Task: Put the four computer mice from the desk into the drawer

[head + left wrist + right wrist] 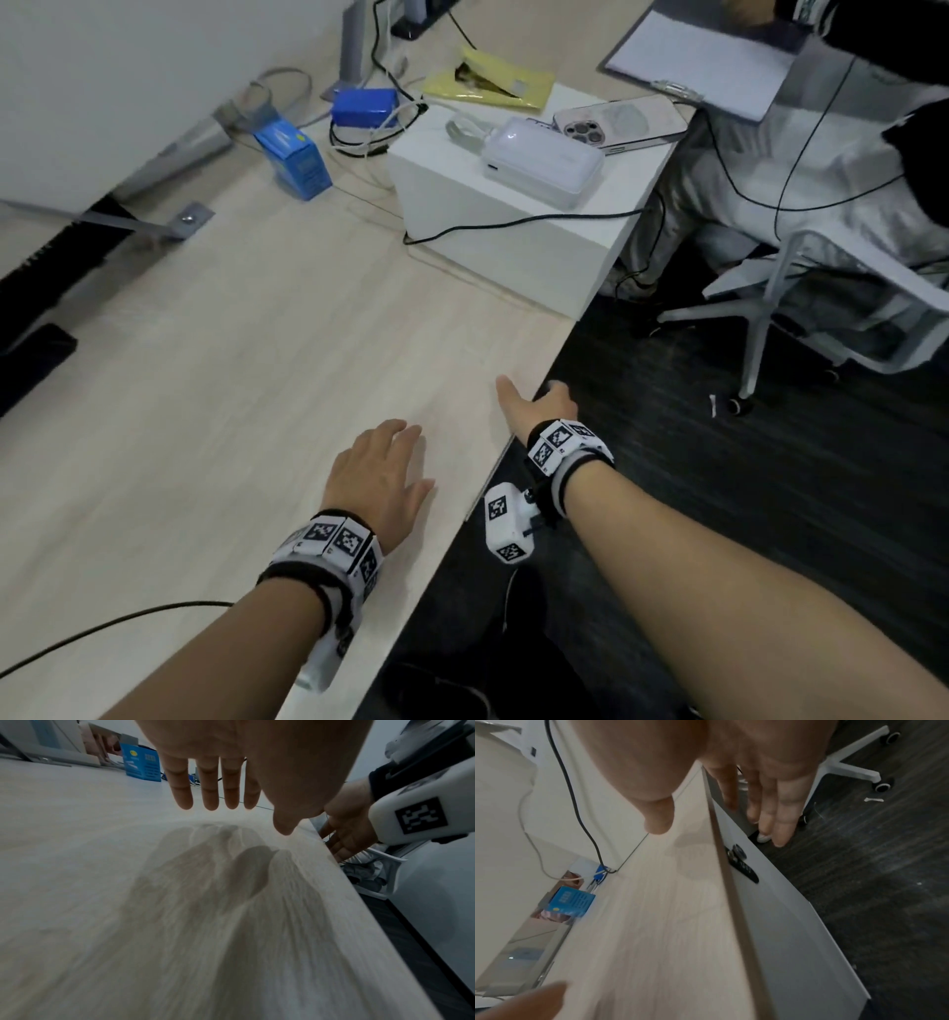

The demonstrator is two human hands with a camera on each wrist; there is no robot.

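Observation:
No computer mouse shows in any view. My left hand [398, 457] hovers flat just above the pale wooden desk [215, 390], fingers [218, 787] straight and spread, holding nothing. My right hand [534, 403] is at the desk's right edge: the thumb [658, 821] lies over the desktop and the straight fingers [780, 817] reach down past the edge, beside the top of the white drawer front [782, 912]. The drawer front is closed under the desktop and carries a round lock [736, 852]. Nothing is in this hand either.
A white box [513, 241] stands on the desk beyond my hands, with a power bank [544, 159] and a phone [616, 123] on it. Farther back lie a blue carton [295, 154], a blue pack [364, 108] and cables. A white chair [821, 308] stands on the dark floor at right.

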